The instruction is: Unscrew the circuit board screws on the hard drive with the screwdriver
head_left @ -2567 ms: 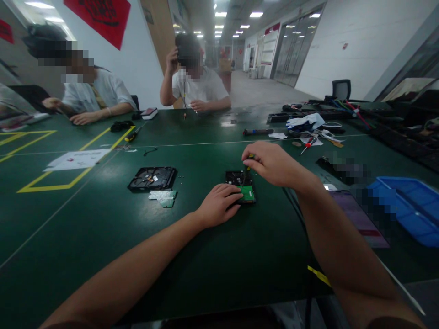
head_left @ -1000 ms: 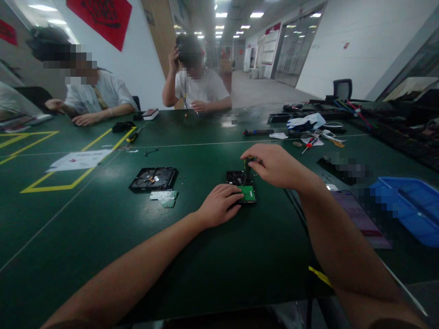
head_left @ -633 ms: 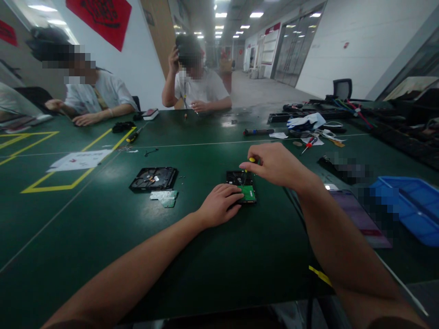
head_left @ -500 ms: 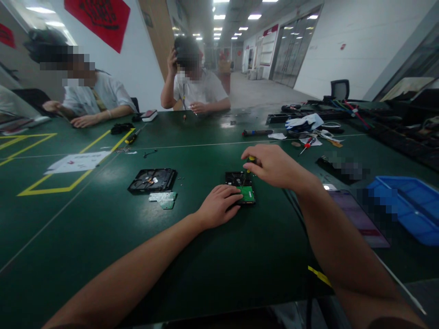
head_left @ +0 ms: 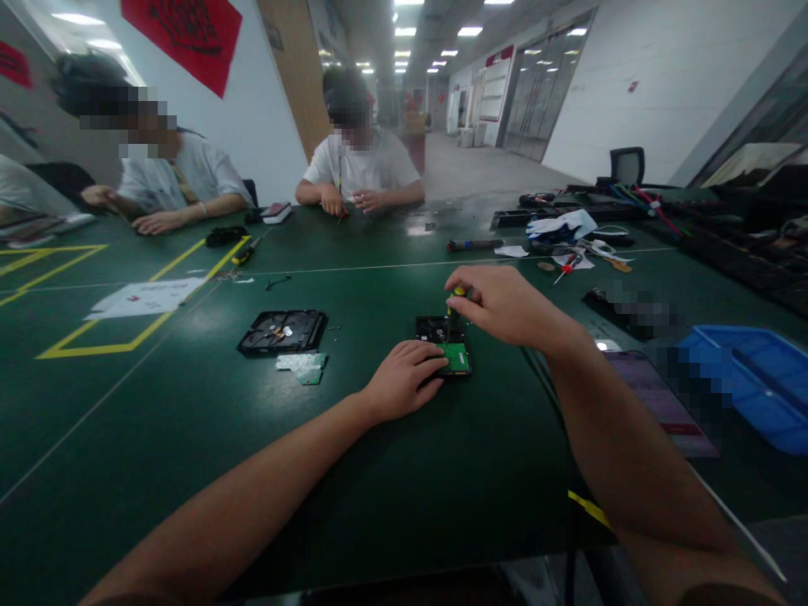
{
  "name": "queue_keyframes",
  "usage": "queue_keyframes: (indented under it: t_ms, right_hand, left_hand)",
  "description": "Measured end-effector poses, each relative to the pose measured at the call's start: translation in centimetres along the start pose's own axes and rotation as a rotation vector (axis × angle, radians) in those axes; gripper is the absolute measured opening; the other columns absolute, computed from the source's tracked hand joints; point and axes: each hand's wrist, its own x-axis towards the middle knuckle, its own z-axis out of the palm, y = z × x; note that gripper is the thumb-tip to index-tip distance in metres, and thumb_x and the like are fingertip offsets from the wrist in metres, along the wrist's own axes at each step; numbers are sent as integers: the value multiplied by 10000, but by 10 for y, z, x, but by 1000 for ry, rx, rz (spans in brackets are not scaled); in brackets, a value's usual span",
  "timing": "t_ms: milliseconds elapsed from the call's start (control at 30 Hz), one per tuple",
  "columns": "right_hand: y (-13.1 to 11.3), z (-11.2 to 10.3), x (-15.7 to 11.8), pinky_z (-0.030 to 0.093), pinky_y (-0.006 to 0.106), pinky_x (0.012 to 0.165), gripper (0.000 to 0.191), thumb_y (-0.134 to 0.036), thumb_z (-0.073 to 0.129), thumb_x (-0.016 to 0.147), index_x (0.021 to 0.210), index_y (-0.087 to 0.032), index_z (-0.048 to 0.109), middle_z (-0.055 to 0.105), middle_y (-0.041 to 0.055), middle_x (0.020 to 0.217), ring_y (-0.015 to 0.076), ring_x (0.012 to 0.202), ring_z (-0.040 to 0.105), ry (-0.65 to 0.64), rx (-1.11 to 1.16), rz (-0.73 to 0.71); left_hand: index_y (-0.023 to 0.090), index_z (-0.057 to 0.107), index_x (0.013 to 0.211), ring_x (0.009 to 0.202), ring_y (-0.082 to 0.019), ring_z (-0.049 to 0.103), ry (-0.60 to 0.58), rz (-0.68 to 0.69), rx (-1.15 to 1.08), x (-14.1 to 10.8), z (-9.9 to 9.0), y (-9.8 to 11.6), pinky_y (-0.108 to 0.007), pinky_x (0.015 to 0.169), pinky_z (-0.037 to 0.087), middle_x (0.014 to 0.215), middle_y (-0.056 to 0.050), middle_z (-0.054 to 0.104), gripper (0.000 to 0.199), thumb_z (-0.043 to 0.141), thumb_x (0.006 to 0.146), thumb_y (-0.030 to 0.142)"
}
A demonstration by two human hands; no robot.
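A hard drive (head_left: pixel 458 360) with a green circuit board lies before me on the green table. My left hand (head_left: pixel 407 380) holds it steady from the left, fingertips resting on the board and thumb along the near edge. Above the drive, my right hand (head_left: pixel 496 305) pinches the yellow top of a small screwdriver (head_left: pixel 453 313). The screwdriver stands nearly upright, its thin shaft pointing down at the drive; the tip is too small to make out. To the left sit a black drive casing (head_left: pixel 283 331) and a detached circuit board (head_left: pixel 303 367), with tiny screws (head_left: pixel 334 328) nearby.
At the right are a blue tray (head_left: pixel 751 387), a flat purple-screened device (head_left: pixel 656 396) and a red screwdriver (head_left: pixel 570 263). White gloves (head_left: pixel 561 225) and cables lie farther back. A paper sheet (head_left: pixel 145 297) is at left. Two people (head_left: pixel 366 168) sit opposite.
My right hand has barely shifted, and more of the screwdriver's yellow top shows. The person opposite has lowered a raised hand from the head to the table. My left hand stays put.
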Motion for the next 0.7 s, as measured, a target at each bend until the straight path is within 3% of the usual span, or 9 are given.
queue_keyframes:
  t_ms: [233, 367, 467, 700]
  right_hand:
    - [1, -1, 1, 402, 342, 727, 240, -434, 684, 998, 956, -207, 749, 766, 69, 887, 233, 810, 652, 26, -137, 41]
    - [1, -1, 0, 450, 339, 784, 180, -286, 638, 997, 1065, -186, 772, 798, 84, 1036, 213, 834, 673, 3, -55, -10]
    - [1, 1, -1, 473, 336, 806, 273, -188, 599, 972, 1185, -152, 766, 804, 99, 1106, 201, 835, 681, -17, 17, -34]
    - [2, 2, 1, 486, 365, 860, 200, -284, 615, 1005, 1035, -198, 793, 789, 94, 1040, 238, 930, 690, 3, 19, -50]
  left_hand:
    - [256, 672, 1401, 1350, -305, 628, 5, -4, -13, 1, 0, 0, -561, 1154, 508, 1389, -107, 696, 369, 621, 1045, 340]
    - [249, 674, 1393, 1354, -304, 625, -7, -11, -4, 0, 0, 1, -550, 1165, 501, 1398, -105, 692, 358, 606, 1057, 354]
    - [238, 674, 1390, 1358, -304, 621, -12, -9, 0, 0, 0, 0, -545, 1168, 498, 1402, -106, 691, 359, 608, 1056, 352]
    - [250, 672, 1392, 1370, -307, 616, -5, -4, 4, 0, 1, -1, -552, 1167, 498, 1411, -104, 687, 361, 616, 1051, 353]
